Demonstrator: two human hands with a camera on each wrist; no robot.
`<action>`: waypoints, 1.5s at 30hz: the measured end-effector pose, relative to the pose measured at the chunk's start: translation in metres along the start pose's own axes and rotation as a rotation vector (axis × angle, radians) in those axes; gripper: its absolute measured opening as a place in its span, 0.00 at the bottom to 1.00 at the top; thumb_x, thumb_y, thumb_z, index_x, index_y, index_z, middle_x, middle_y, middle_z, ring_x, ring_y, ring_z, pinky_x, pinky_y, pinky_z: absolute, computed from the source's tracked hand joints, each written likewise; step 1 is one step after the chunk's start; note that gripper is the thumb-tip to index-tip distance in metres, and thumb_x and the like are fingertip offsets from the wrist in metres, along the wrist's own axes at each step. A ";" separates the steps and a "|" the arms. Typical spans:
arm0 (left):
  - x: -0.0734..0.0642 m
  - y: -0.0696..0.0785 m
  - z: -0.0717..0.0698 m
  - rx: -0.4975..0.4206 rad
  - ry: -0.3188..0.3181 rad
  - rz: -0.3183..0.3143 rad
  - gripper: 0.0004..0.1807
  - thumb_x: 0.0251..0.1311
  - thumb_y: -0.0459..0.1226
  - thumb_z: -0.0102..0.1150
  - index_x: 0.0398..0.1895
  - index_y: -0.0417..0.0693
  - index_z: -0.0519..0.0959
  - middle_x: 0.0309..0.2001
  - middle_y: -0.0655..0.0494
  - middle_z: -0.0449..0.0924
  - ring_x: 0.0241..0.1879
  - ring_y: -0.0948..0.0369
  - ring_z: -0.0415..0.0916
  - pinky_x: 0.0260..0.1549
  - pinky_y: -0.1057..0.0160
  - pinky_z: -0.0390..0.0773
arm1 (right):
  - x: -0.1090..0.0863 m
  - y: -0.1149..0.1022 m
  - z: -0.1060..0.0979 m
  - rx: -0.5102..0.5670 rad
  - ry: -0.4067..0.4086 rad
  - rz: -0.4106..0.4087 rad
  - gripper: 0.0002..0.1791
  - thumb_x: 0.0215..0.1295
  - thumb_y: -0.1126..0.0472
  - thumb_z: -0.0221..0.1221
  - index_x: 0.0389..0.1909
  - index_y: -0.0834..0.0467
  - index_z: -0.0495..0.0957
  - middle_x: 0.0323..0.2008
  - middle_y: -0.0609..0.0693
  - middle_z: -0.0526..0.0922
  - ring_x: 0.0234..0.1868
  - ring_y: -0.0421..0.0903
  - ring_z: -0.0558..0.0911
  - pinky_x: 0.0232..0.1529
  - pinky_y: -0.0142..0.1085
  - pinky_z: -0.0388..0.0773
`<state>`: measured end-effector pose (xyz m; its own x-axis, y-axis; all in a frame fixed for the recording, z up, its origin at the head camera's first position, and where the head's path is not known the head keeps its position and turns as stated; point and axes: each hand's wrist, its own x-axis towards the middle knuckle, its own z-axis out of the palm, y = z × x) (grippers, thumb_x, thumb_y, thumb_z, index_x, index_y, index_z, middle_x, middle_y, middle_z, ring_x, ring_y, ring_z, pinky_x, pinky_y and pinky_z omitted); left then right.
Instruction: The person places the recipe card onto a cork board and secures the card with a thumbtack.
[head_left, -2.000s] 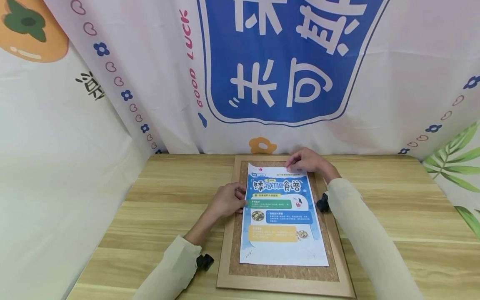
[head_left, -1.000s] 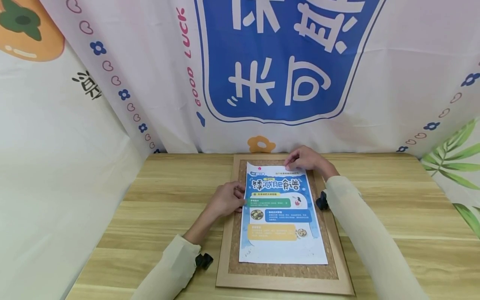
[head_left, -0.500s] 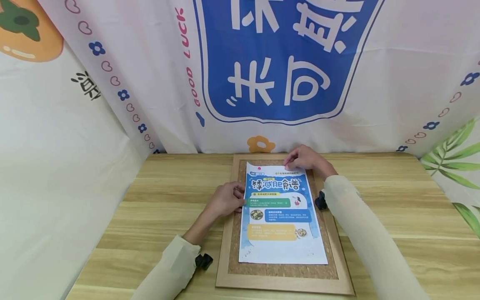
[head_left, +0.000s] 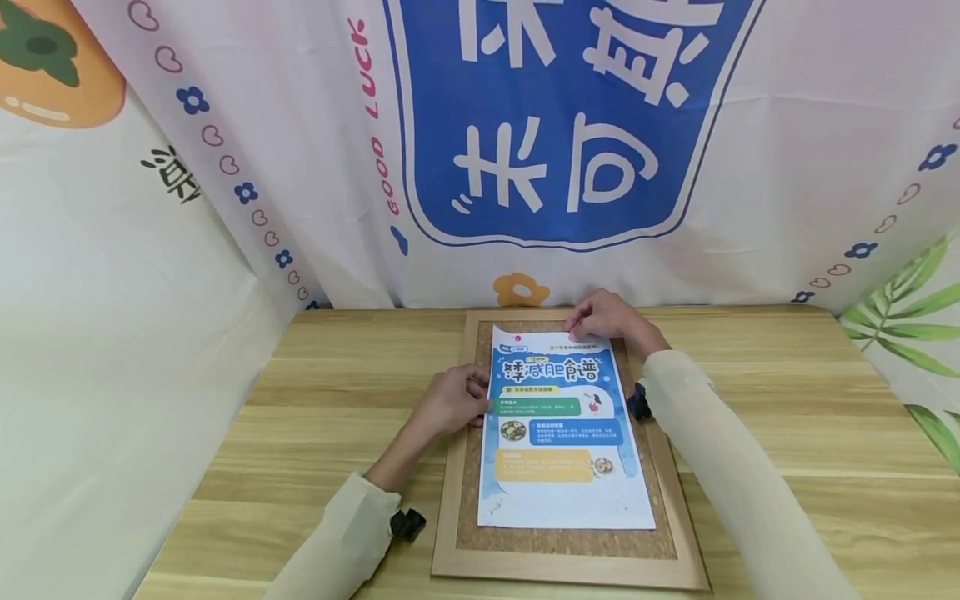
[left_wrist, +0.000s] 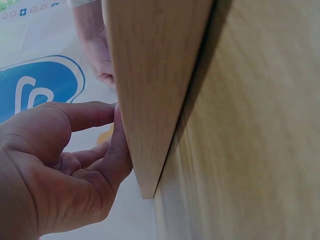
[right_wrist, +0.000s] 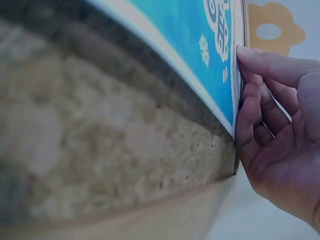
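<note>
A printed paper poster with blue, green and yellow blocks lies over a cork board in a light wooden frame. My left hand pinches the poster's left edge between thumb and fingers, above the middle. At the top edge, right of centre, my right hand pinches the sheet. In the right wrist view the poster's side edge stands slightly off the cork. The left wrist view has the wooden frame hiding the paper beside my left hand.
The board lies on a wood-grain table, its far end close to a white printed cloth hanging behind. A small black device sits at the left cuff, and another black device at the right cuff.
The head view has shifted very slightly. Both hands keep the same grip on the poster, which stays in place on the board.
</note>
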<state>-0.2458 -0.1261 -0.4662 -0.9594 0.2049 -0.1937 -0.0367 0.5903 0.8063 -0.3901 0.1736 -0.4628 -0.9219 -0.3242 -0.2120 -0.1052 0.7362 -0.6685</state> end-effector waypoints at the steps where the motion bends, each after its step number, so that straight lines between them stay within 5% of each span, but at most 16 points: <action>1: 0.000 0.000 0.000 -0.002 0.000 0.000 0.18 0.65 0.25 0.68 0.57 0.35 0.81 0.38 0.45 0.86 0.27 0.59 0.85 0.26 0.64 0.90 | 0.000 -0.001 0.000 -0.002 0.002 0.004 0.09 0.67 0.59 0.71 0.46 0.56 0.92 0.48 0.55 0.91 0.55 0.55 0.78 0.63 0.51 0.75; 13: 0.000 0.001 -0.002 -0.021 -0.005 -0.008 0.18 0.65 0.25 0.68 0.57 0.35 0.81 0.39 0.44 0.86 0.28 0.59 0.85 0.27 0.64 0.90 | 0.002 0.000 0.002 0.008 0.014 0.032 0.09 0.67 0.58 0.71 0.46 0.55 0.92 0.49 0.55 0.90 0.55 0.55 0.78 0.64 0.52 0.75; 27: 0.000 0.000 -0.007 -0.018 -0.016 -0.030 0.21 0.65 0.26 0.69 0.61 0.35 0.79 0.41 0.43 0.87 0.27 0.59 0.86 0.27 0.64 0.90 | -0.007 0.013 -0.001 0.075 -0.045 -0.057 0.11 0.71 0.62 0.68 0.52 0.58 0.89 0.49 0.56 0.87 0.50 0.52 0.79 0.55 0.41 0.77; 33: 0.000 0.000 -0.005 -0.015 -0.019 -0.032 0.21 0.65 0.26 0.69 0.61 0.35 0.79 0.40 0.43 0.87 0.27 0.58 0.86 0.27 0.65 0.90 | -0.019 0.017 -0.007 0.077 -0.084 -0.095 0.14 0.73 0.65 0.65 0.57 0.61 0.85 0.51 0.58 0.86 0.51 0.53 0.80 0.58 0.42 0.80; 45: 0.002 -0.002 -0.004 -0.007 -0.034 -0.006 0.23 0.65 0.25 0.69 0.62 0.35 0.78 0.41 0.43 0.87 0.26 0.59 0.85 0.27 0.64 0.90 | -0.053 0.031 -0.014 0.041 -0.035 -0.133 0.17 0.74 0.64 0.65 0.60 0.63 0.83 0.55 0.60 0.87 0.53 0.54 0.84 0.62 0.50 0.85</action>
<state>-0.2488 -0.1303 -0.4660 -0.9491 0.2278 -0.2177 -0.0449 0.5861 0.8090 -0.3502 0.2219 -0.4619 -0.8872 -0.4385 -0.1434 -0.2100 0.6607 -0.7207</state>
